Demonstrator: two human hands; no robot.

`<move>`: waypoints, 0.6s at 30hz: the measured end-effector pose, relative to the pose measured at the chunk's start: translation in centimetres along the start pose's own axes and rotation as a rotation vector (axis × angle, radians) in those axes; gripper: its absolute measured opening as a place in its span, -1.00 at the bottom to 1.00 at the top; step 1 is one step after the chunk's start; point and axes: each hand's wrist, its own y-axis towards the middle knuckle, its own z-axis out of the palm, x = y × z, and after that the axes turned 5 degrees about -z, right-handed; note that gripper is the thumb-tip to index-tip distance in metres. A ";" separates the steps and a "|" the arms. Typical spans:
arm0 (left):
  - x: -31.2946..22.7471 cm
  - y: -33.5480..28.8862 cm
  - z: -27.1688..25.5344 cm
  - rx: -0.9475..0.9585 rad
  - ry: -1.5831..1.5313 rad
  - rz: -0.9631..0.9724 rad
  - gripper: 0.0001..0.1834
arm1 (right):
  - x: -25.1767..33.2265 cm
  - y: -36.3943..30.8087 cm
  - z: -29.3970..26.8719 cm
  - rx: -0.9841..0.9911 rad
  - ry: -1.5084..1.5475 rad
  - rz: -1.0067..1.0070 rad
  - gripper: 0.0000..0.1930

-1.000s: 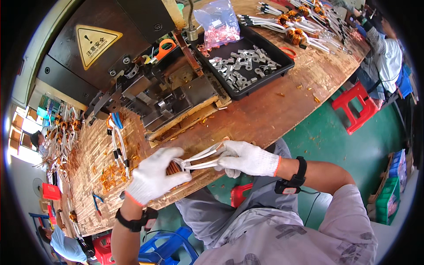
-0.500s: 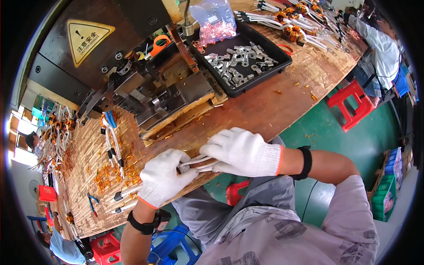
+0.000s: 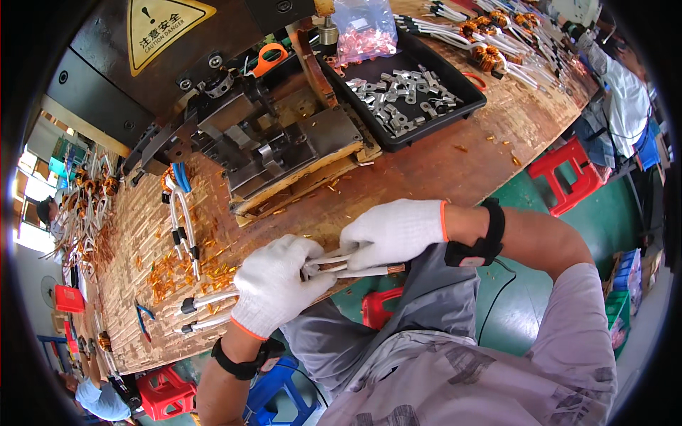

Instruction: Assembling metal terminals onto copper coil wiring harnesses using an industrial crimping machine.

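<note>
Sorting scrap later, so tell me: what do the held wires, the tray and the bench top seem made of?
Wires: white, matt insulation, likely plastic; bare copper-coloured ends. Tray: black, smooth, probably plastic. Bench top: brown, grained, looks like worn wood. Both gloves, left hand, right hand: white knit fabric.

White gloves (image 3: 398,231), black tray (image 3: 465,103), red stool (image 3: 568,174)

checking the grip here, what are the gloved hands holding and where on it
Both hands hold a bundle of white sleeved wires: left hand around its middle, right hand near the bare copper ends.
</note>
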 end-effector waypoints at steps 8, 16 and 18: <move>-0.5 -0.6 0.7 -0.064 0.082 -0.034 -0.61 | 2.4 3.0 -5.1 -0.038 -0.326 -0.319 -0.59; -1.0 -0.1 1.0 -0.041 0.103 -0.145 -0.63 | -1.3 -0.9 -4.7 -0.395 0.245 -0.119 -0.59; -1.1 0.2 0.4 0.036 0.072 -0.127 -0.56 | -4.6 -2.4 -2.9 -0.535 0.043 -0.138 -0.62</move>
